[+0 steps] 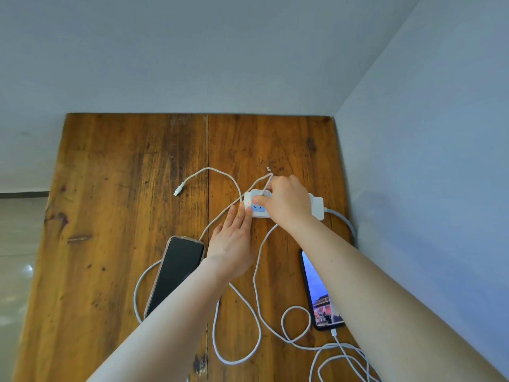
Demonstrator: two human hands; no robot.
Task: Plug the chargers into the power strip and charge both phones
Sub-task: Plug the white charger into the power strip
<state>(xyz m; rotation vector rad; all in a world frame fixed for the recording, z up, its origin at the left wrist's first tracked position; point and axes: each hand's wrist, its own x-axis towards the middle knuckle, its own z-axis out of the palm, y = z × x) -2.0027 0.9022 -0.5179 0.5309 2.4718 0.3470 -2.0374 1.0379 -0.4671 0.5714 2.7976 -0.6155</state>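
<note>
Wooden table [115,188] fills the view, pushed into a wall corner; the strip is the landmark.

Right arm reaches in from below-right. Right hand [286,205] sits on top of the strip, fingers pinched closed on a white charger plug [260,194] at the strip's left end, cable running up out of the pinch. How far the plug is seated, can't tell.

Left hand [234,244] lies flat just below-left of the strip, fingers straight and together, tips touching the strip's left edge, holding nothing.

Dark phone [175,274], screen off, lies well below-left of the strip, partly under the left forearm. Lit phone [319,296], screen showing a picture, lies below-right of the strip, partly hidden by the right arm, with a cable plugged into its near end.

Strip [316,206] is white, lying near the right wall, middle covered by the right hand; a blue socket face and a small red light show at its left end. Its thick grey cord leaves the right end and curves down along the wall.

White cables [256,321] loop loosely below the strip, between the phones. One loose connector [179,189] lies left of the strip, touching nothing but the table.
</note>
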